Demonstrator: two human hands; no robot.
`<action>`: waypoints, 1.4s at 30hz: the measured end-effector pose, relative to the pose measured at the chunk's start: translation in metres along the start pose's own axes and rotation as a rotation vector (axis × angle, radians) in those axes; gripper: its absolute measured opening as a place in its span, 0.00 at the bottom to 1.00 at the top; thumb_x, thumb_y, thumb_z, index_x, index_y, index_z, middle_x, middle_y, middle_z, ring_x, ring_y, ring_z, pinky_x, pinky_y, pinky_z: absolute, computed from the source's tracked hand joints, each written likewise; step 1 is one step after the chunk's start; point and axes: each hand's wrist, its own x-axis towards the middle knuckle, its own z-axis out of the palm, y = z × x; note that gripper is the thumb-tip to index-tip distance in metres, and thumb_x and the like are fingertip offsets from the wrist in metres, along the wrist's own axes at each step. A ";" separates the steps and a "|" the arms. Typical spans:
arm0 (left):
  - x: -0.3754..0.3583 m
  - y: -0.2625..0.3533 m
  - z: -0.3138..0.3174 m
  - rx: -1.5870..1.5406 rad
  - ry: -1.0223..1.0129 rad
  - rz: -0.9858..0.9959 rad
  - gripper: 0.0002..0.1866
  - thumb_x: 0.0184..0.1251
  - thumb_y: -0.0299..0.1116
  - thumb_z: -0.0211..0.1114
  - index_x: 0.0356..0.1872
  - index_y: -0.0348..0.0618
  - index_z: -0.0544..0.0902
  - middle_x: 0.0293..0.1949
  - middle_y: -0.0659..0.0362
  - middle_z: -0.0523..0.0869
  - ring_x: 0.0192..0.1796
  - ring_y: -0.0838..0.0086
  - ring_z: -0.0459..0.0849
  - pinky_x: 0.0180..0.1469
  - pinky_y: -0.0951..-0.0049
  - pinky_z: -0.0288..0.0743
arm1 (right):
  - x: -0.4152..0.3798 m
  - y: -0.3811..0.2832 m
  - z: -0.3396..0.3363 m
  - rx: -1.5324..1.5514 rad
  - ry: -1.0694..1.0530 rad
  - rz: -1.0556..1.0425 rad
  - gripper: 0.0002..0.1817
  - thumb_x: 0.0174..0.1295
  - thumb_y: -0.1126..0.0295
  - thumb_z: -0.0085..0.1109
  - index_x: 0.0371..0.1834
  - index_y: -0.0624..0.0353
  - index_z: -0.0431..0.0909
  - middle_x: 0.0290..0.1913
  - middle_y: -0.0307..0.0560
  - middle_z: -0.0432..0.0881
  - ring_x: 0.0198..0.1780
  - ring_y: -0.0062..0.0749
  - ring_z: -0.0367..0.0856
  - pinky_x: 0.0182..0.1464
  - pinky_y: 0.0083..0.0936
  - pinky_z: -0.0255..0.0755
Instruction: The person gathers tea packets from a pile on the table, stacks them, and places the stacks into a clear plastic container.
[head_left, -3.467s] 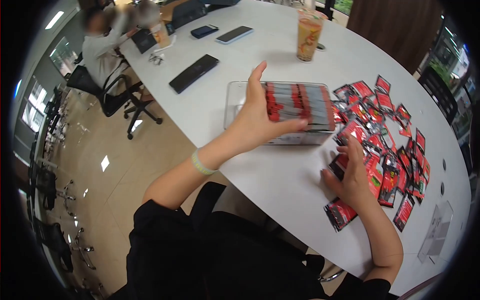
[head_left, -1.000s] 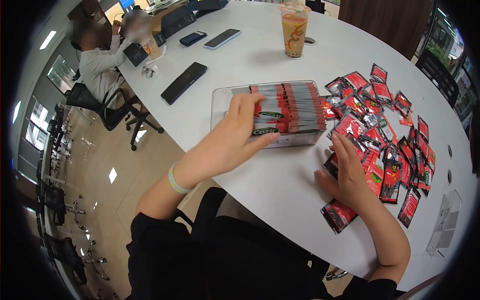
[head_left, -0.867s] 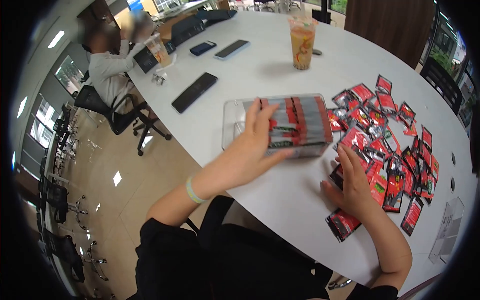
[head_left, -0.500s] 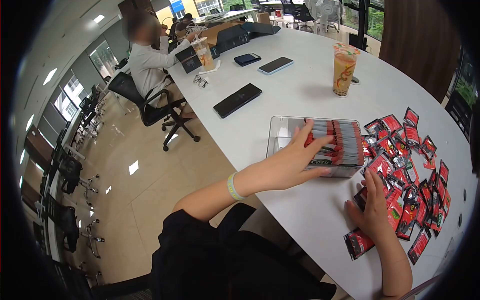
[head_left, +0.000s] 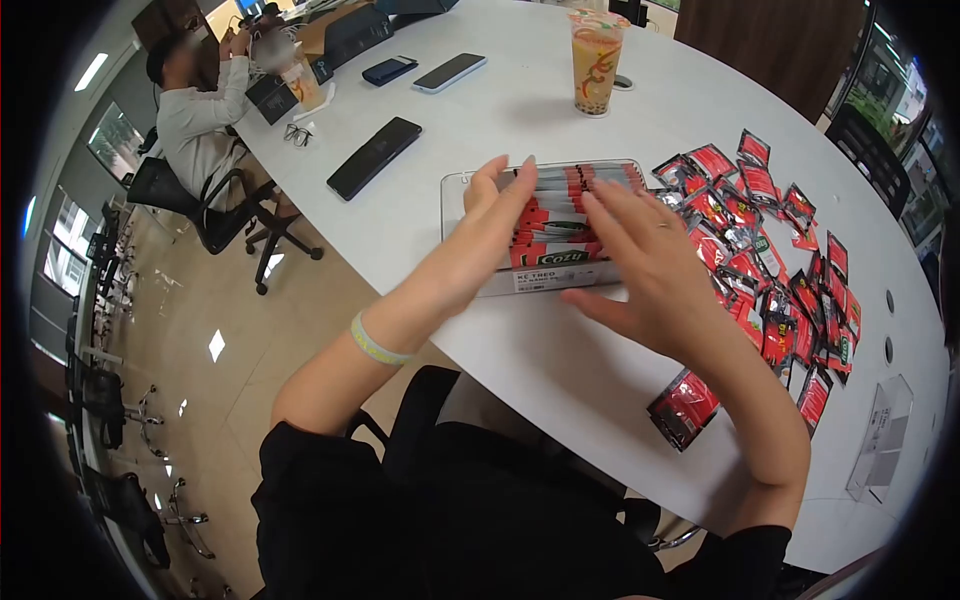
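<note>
A clear plastic box (head_left: 462,205) stands on the table with a row of red and grey Cozy sachets (head_left: 560,228) packed upright in it. At the left end of that row is my left hand (head_left: 480,232), its fingers stretched out and reaching into the box. My right hand (head_left: 650,265) hovers over the box's right front, fingers spread, fingertips over the sachets' tops. Between them the two hands frame the row, neither wrapped around anything. To the right, a loose pile of red sachets (head_left: 740,230) spreads over the table; one red sachet (head_left: 688,405) lies nearer me.
Behind the box stands a bubble tea cup (head_left: 597,65). A black phone (head_left: 375,158), a blue-edged phone (head_left: 450,73), a wallet (head_left: 389,69) and glasses (head_left: 298,134) lie farther left. A clear plastic piece (head_left: 882,440) lies at right. A person (head_left: 200,120) sits across the corner.
My right hand has come up from the loose sachets to the box's right side. My left hand has shifted to the row's left end. The view has swung right and down.
</note>
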 end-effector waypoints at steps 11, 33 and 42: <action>0.012 0.018 0.004 -0.592 -0.007 -0.388 0.26 0.73 0.50 0.34 0.59 0.39 0.62 0.53 0.53 0.73 0.56 0.67 0.75 0.57 0.60 0.72 | 0.012 -0.017 0.032 -0.051 -0.097 -0.074 0.47 0.36 0.45 0.68 0.54 0.71 0.66 0.54 0.61 0.71 0.60 0.50 0.68 0.65 0.45 0.53; 0.014 0.008 0.004 -0.491 -0.280 -0.361 0.28 0.72 0.54 0.30 0.59 0.45 0.65 0.53 0.58 0.74 0.54 0.74 0.76 0.52 0.66 0.75 | 0.019 0.002 0.013 0.068 -0.030 -0.061 0.04 0.48 0.73 0.61 0.26 0.59 0.77 0.47 0.45 0.75 0.57 0.40 0.70 0.61 0.43 0.56; 0.013 0.000 0.000 -0.566 -0.287 -0.303 0.34 0.69 0.56 0.42 0.60 0.33 0.59 0.53 0.51 0.71 0.56 0.68 0.73 0.57 0.59 0.70 | 0.033 0.024 0.019 0.178 -0.125 0.028 0.03 0.49 0.71 0.61 0.23 0.57 0.80 0.47 0.45 0.75 0.54 0.38 0.71 0.63 0.46 0.52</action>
